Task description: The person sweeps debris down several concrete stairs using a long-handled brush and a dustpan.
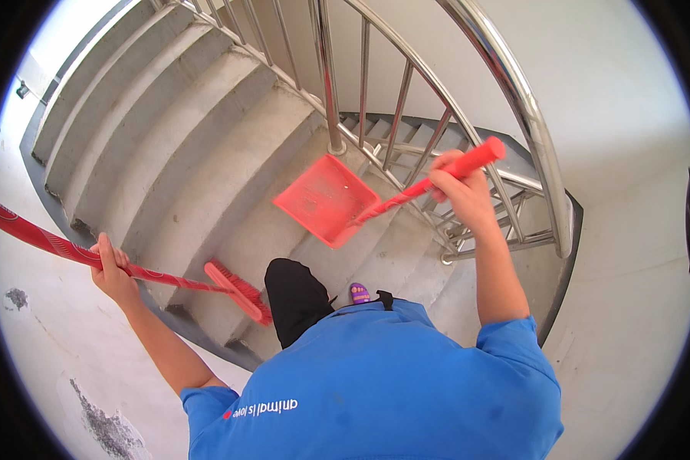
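Observation:
My left hand (112, 269) grips the red handle of a broom (241, 292), whose head with red bristles rests low on the stairs, left of my black-trousered knee. The handle runs out past the left rim of the view. In my right hand (462, 187) is the upper part of the red handle of a long-handled dustpan (328, 201). The handle's round end sticks out above my fist. The dustpan's tray lies in front of me over a concrete step, near the foot of a railing post, with dust and a small pale bit in it.
Curved concrete stairs (167, 167) rise to the upper left and more steps descend at the right. A stainless steel railing (402, 109) bends along their inner side. White walls (621, 241) stand on both sides, the left one with peeling patches. My foot wears a purple sandal (359, 293).

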Available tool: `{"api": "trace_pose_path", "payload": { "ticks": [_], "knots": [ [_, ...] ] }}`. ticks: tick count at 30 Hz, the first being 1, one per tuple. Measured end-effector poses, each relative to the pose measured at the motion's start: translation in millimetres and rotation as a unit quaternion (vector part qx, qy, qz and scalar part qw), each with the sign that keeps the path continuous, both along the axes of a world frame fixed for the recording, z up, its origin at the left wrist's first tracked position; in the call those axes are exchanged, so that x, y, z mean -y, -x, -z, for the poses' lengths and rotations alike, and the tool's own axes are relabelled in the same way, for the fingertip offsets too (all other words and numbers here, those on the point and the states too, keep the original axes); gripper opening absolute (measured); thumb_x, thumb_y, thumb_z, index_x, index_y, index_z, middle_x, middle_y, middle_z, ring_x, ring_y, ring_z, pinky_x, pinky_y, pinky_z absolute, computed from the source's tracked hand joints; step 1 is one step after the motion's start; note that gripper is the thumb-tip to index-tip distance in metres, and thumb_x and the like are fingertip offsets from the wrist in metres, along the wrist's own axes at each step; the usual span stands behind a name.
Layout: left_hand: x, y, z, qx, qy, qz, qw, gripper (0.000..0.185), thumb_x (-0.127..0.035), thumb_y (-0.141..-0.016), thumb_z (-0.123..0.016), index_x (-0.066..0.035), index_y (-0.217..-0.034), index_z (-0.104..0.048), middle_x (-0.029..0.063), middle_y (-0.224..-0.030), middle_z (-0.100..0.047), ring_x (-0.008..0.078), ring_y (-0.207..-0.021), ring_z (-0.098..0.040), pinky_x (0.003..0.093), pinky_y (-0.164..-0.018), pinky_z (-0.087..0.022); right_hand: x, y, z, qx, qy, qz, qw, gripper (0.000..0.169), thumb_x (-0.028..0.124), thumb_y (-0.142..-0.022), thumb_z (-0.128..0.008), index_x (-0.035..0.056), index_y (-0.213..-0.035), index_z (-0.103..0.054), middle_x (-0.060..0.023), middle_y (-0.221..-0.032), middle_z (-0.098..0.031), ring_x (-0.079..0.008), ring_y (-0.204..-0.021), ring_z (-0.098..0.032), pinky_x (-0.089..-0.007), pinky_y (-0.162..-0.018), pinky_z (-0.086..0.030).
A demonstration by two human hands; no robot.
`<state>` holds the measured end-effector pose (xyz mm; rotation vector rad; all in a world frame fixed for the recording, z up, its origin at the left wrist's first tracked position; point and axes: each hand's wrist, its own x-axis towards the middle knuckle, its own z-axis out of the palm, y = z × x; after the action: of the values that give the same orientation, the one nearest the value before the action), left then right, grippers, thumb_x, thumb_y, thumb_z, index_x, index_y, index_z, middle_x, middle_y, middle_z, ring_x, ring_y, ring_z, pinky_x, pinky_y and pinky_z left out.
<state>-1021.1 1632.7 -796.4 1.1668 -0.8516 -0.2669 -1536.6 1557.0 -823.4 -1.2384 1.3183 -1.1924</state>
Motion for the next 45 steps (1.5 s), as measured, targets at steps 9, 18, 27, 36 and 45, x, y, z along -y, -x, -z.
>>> {"api": "trace_pose_path", "payload": {
  "ticks": [9,18,27,36,45],
  "knots": [
    [14.0,5.3,2.6,0.012,-0.007,0.008,1.0,0.022,-0.013,-0.086,-0.06,-0.009,-0.068,-0.048,-0.0051,-0.052,-0.036,0.0039,-0.044,-0.03,0.021,-0.044,-0.026,-61.2,39.9,24.2,-0.039,-0.011,0.026,0.999,0.006,0.005,-0.076,-0.058,0.0025,-0.079,-0.054,-0.0026,-0.071,-0.051,-0.0084,-0.058,-0.049,-0.0218,-0.052,-0.039],
    [11.5,12.2,-8.2,-0.013,-0.007,-0.05,0.999,0.026,-0.015,-0.083,-0.063,-0.011,-0.064,-0.047,-0.0049,-0.051,-0.035,0.0047,-0.045,-0.031,0.0214,-0.044,-0.026,-117.4,83.3,12.5,-0.007,0.035,0.041,0.998,0.006,-0.001,-0.077,-0.058,0.0019,-0.077,-0.053,-0.0036,-0.076,-0.05,-0.0103,-0.062,-0.052,-0.0226,-0.055,-0.043],
    [9.1,19.7,3.7,0.019,-0.022,-0.027,0.999,0.022,-0.014,-0.084,-0.063,-0.009,-0.067,-0.049,-0.0044,-0.052,-0.038,0.0045,-0.045,-0.032,0.0214,-0.045,-0.026,-105.1,76.4,39.6,-0.058,-0.003,0.033,0.998,0.007,0.0,-0.073,-0.06,0.002,-0.077,-0.055,-0.0026,-0.08,-0.05,-0.0098,-0.063,-0.05,-0.0235,-0.056,-0.041],
    [0.4,32.4,2.8,0.031,-0.022,-0.029,0.999,0.021,-0.014,-0.085,-0.061,-0.008,-0.068,-0.05,-0.0039,-0.05,-0.038,0.0052,-0.044,-0.034,0.0215,-0.044,-0.027,-52.2,47.5,132.8,-0.201,-0.026,0.029,0.979,0.01,0.011,-0.072,-0.058,0.0053,-0.079,-0.055,-0.0033,-0.072,-0.055,-0.0136,-0.07,-0.054,-0.0273,-0.066,-0.044],
    [-7.3,31.8,7.6,0.046,-0.025,-0.028,0.998,0.022,-0.015,-0.086,-0.061,-0.008,-0.069,-0.049,-0.0038,-0.05,-0.038,0.0054,-0.045,-0.035,0.0209,-0.044,-0.028,-8.7,40.3,173.6,-0.177,-0.067,0.043,0.981,0.015,0.014,-0.071,-0.058,0.0058,-0.082,-0.054,-0.0036,-0.072,-0.056,-0.0153,-0.07,-0.055,-0.0284,-0.066,-0.044]
  ]
}}
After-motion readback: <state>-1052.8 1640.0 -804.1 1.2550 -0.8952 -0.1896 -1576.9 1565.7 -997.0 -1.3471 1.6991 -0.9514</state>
